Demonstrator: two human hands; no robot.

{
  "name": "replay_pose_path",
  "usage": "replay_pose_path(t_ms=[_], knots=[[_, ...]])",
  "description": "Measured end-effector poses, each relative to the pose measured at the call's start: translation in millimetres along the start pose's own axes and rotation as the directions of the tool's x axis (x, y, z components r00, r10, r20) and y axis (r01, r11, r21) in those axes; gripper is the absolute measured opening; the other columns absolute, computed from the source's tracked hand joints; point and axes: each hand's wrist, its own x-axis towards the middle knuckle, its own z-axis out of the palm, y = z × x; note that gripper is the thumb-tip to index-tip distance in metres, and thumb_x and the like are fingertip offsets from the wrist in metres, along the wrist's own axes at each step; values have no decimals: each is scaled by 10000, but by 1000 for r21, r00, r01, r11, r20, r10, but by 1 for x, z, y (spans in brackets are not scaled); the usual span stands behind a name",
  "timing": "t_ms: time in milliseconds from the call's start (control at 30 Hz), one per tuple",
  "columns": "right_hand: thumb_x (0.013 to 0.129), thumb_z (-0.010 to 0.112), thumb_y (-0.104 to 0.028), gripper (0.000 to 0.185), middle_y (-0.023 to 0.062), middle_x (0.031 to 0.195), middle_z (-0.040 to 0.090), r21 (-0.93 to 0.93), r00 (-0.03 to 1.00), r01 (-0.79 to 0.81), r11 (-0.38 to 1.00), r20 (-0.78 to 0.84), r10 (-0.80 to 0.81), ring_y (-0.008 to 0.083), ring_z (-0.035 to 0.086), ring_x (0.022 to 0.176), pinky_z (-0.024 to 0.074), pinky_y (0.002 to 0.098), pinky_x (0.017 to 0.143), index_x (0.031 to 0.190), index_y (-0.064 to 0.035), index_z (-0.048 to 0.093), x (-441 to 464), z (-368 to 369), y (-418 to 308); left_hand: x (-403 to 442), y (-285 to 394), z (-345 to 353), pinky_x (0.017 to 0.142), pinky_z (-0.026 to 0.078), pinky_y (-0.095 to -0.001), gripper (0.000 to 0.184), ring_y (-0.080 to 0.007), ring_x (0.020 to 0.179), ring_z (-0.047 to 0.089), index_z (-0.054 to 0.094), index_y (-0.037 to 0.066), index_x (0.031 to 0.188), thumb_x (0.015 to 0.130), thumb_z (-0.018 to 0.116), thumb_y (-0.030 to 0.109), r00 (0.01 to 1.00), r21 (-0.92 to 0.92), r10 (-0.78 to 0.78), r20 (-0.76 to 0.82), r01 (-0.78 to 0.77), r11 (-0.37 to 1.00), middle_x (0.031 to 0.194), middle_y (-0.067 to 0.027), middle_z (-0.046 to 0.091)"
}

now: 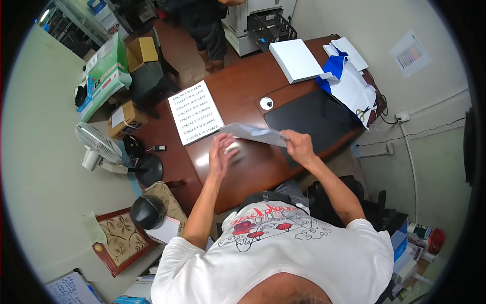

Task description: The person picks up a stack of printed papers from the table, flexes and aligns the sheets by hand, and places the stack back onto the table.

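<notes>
My right hand (299, 147) pinches the right end of a thin white sheet of paper (255, 133), which is curved and held above the brown desk. Whether it is one sheet or a few, I cannot tell. My left hand (221, 156) is raised at the paper's left end, its fingers apart and slightly blurred; contact with the edge is unclear. Just beyond my left hand lies a stack of white sheets (196, 112) printed with repeated lines reading "5 PACKS X 38 STRAPS". A round white object with a dark centre (267, 103) sits beyond the held paper.
A black desk mat (311, 119) covers part of the desk (230, 81). At the far right are a thick white paper stack (295, 60), a blue-and-white wrapper (349, 83) and scissors (362, 112). A fan (98, 144) stands left. Another person (205, 30) stands beyond, near a printer (248, 25).
</notes>
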Motion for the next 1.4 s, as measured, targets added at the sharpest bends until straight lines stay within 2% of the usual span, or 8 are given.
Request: replay_pose_path(t_ms=[67,267,467,733,833,1000,1267,1400], knots=[[833,670,-59,186,146,855,706,50,964,-242,969,123,234,345,690,774,543,408,697,1015,-27,683,9,-26,-6,-3,-17,-31,1034,467,-472,647,-282,1301,505,449,82,1402,980,569,557,974,361,78,-212,4,933,1384,-157,538],[868,682,-29,373,128,1058,730,583,832,-549,599,309,461,173,683,909,542,301,809,1227,61,637,21,-55,48,5,-72,-19,1080,453,-439,646,-286,1288,538,388,-25,1444,986,643,352,994,84,-112,21,110,990,1421,-159,527],[803,753,9,469,136,1084,699,208,787,-601,772,322,526,212,678,972,537,333,885,1232,31,564,-41,57,225,56,-144,-17,905,552,-368,457,-258,1040,681,589,-33,1235,823,774,36,934,607,-23,-356,250,755,1141,-188,696],[834,779,-195,485,199,980,727,465,738,-673,575,482,473,270,720,900,565,361,790,1206,51,589,-14,73,274,80,-153,-8,858,556,-436,488,-358,964,710,618,-51,1159,803,797,230,844,797,176,-507,381,469,1053,-244,717],[891,696,-212,434,225,972,729,-243,874,-302,922,314,369,326,732,830,584,388,732,1210,62,588,27,49,224,92,-131,51,830,565,-469,374,-409,927,708,628,-57,1086,832,745,191,867,920,333,-371,393,2,1018,-273,709],[893,565,-110,343,225,980,727,-445,914,252,859,401,-60,390,721,722,588,496,645,1187,65,593,24,76,186,97,-134,94,836,546,-539,235,-479,899,682,590,-62,1048,818,584,-17,953,934,276,-125,207,-290,940,-306,693],[832,656,-195,285,260,1051,714,59,766,-497,866,499,405,380,698,1015,546,482,879,1025,10,704,43,21,210,67,-110,11,836,561,-455,370,-430,915,697,672,-36,1133,772,667,44,911,810,151,-383,253,529,1014,-252,719],[872,689,-287,365,262,1053,716,-109,746,-486,867,465,476,381,710,985,559,468,845,1056,28,701,42,40,200,80,-123,22,824,568,-452,301,-414,934,703,689,-50,1053,786,709,87,921,911,157,-355,304,277,1022,-243,720]])
